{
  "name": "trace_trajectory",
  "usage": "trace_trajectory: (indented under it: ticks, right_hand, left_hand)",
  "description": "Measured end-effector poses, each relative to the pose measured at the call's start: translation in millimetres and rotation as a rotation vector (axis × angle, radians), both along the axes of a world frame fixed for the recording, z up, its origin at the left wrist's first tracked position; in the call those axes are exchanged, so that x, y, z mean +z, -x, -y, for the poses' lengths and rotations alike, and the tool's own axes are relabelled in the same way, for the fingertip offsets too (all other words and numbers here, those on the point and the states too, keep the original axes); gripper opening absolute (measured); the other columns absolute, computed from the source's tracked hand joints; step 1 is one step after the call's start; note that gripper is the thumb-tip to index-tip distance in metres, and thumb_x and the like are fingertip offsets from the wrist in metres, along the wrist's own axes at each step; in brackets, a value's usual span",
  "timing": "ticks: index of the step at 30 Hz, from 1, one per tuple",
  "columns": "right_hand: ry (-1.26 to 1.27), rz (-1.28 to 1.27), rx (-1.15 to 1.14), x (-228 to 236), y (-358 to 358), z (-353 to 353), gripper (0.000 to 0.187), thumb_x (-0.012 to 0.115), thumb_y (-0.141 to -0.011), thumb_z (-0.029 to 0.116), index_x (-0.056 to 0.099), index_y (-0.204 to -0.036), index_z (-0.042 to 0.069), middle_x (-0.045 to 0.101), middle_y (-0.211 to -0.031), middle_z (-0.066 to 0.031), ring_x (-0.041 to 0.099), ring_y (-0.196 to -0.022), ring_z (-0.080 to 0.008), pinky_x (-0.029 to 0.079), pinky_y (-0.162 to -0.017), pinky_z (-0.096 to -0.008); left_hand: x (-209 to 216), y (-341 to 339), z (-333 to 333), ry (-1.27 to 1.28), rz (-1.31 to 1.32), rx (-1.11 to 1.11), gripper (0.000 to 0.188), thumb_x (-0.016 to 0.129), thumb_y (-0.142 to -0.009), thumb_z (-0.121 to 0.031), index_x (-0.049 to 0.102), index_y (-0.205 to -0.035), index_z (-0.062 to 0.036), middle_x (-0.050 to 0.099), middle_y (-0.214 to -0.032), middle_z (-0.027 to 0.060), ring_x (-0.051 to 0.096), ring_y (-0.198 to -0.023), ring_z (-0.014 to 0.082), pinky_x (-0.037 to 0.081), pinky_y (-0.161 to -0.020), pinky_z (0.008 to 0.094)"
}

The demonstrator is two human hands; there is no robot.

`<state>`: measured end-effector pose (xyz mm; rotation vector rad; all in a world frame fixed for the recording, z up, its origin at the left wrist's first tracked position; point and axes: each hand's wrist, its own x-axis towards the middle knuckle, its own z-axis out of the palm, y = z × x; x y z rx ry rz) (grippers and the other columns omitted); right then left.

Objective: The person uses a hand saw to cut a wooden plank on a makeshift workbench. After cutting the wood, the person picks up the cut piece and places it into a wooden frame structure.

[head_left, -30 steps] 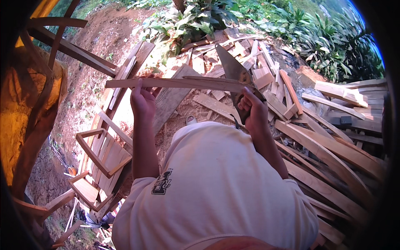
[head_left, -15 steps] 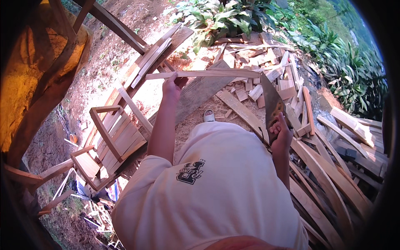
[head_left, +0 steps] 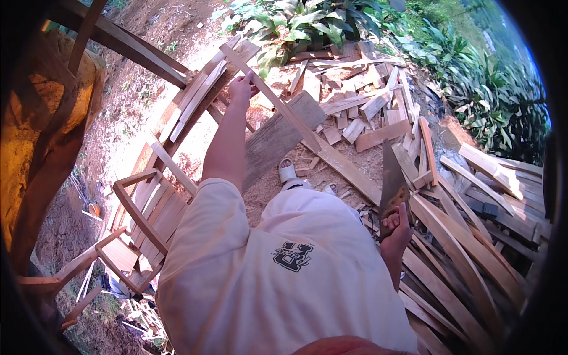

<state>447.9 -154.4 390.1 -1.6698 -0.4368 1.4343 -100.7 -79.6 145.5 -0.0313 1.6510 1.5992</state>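
Pale, long, narrow wooden strip (head_left: 281,109) gripped near its far end in the left hand (head_left: 240,89), aslant above a broad grey wooden plank (head_left: 269,149). In the right hand (head_left: 397,225), gripped by its handle, a dark-bladed handsaw (head_left: 393,177).

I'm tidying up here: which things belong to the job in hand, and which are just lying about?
In use:
handsaw, in the right grip
narrow wooden strip, in the left grip

Apparently just lying about:
wood offcuts
long planks at right
angular wooden frames at left
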Motion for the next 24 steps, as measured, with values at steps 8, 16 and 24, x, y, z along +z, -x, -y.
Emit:
trace_trajectory:
  ticks: [8, 16, 24]
  right_hand:
    - [0.069, 0.264, 0.15, -3, 16, 22, 0.023, 0.064, -0.104, 0.022, 0.061, -0.09, 0.004, 0.038, -0.061, 0.0057, 0.036, -0.052, -0.0056, 0.035, -0.053, -0.0266]
    - [-0.043, 0.313, 0.474, -49, 69, -18, 0.021, 0.054, -0.105, 0.012, 0.057, -0.088, 0.0, 0.042, -0.063, 0.0025, 0.039, -0.054, -0.0068, 0.033, -0.051, -0.0251]
    - [-0.097, 0.244, 0.699, -62, 111, -34, 0.022, 0.059, -0.103, 0.017, 0.058, -0.096, -0.004, 0.05, -0.063, -0.0022, 0.043, -0.053, -0.0098, 0.033, -0.05, -0.0265]
  left_hand:
    - [-80, 31, -79, 0.192, -0.316, -0.105, 0.038, 0.072, -0.098, -0.031, 0.073, -0.101, 0.0068, 0.071, -0.082, 0.0122, 0.069, -0.065, 0.0168, 0.058, -0.056, 0.0309]
    - [-163, 39, -126, 0.298, -0.435, -0.041, 0.039, 0.072, -0.096, -0.036, 0.076, -0.101, 0.0032, 0.075, -0.087, 0.0124, 0.071, -0.077, 0.0219, 0.055, -0.074, 0.0378]
    - [-145, -6, -108, 0.299, -0.45, -0.059, 0.044, 0.068, -0.099, -0.033, 0.064, -0.118, 0.0062, 0.072, -0.108, 0.0165, 0.07, -0.095, 0.0225, 0.055, -0.085, 0.0367]
